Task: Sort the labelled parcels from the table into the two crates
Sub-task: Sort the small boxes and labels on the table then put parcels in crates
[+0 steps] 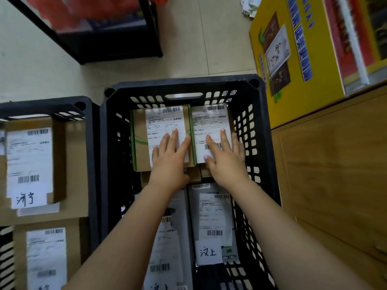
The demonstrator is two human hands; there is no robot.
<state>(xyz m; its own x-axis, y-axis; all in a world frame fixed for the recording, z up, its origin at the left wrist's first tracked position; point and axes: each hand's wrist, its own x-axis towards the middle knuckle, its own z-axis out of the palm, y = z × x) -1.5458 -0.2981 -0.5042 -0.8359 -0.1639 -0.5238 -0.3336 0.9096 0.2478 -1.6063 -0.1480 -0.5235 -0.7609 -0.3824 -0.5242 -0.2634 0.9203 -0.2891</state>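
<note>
Seen from your head camera: your left hand [169, 162] and right hand [226, 162] lie flat, side by side, on two brown parcels [142, 143] at the far end of the larger black crate [184, 82]. Fingers are straight and the grip of each hand is released. The palms press on the white shipping labels rather than holding anything. The two parcels sit edge to edge and touch along their green-trimmed sides.

The sorting looks well advanced. Nearer you in the same crate lie more labelled parcels, one grey parcel [211, 216] carrying a handwritten slip [208, 252]. The second crate [41, 105], touching the first on your left, already holds cardboard parcels [60, 147] with their own labels and a different handwritten slip. The pair under your palms seems to be getting its final seating.

Only an edge of the wooden worktop [335, 164] shows at right, so how many parcels remain there cannot be told.

Both crates stand on a pale tiled floor [199, 38]. A yellow printed carton [297, 59] stands at the worktop's far end and a black rack [117, 45] across the floor.
</note>
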